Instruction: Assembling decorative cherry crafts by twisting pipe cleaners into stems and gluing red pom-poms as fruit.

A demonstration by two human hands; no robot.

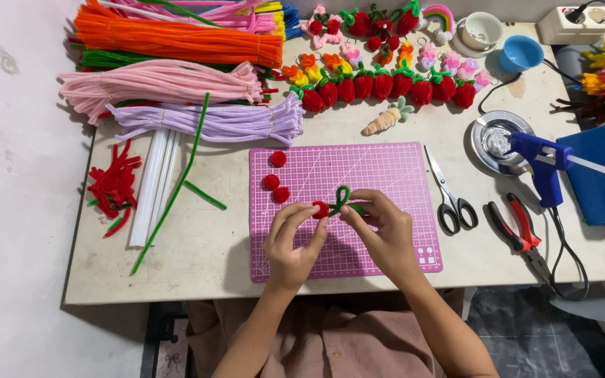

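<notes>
fuzzy pipe cleaner (339, 199), matt mat (386, 175) — plastic

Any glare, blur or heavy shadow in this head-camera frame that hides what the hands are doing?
Head view: even, soft light; left hand and right hand sharp, casting a faint shadow on the pink cutting mat; slight wide-angle bending at the table edge; no glare.

Counted on the pink mat (386, 183): three loose red coils (278, 159), plus a fourth (321, 209) pinched by both hands. Beside it: one pair of scissors (449, 197), one pair of pliers (519, 231), one blue glue gun (542, 162). Farther back: one cup (483, 28), one blue bowl (522, 52).
</notes>
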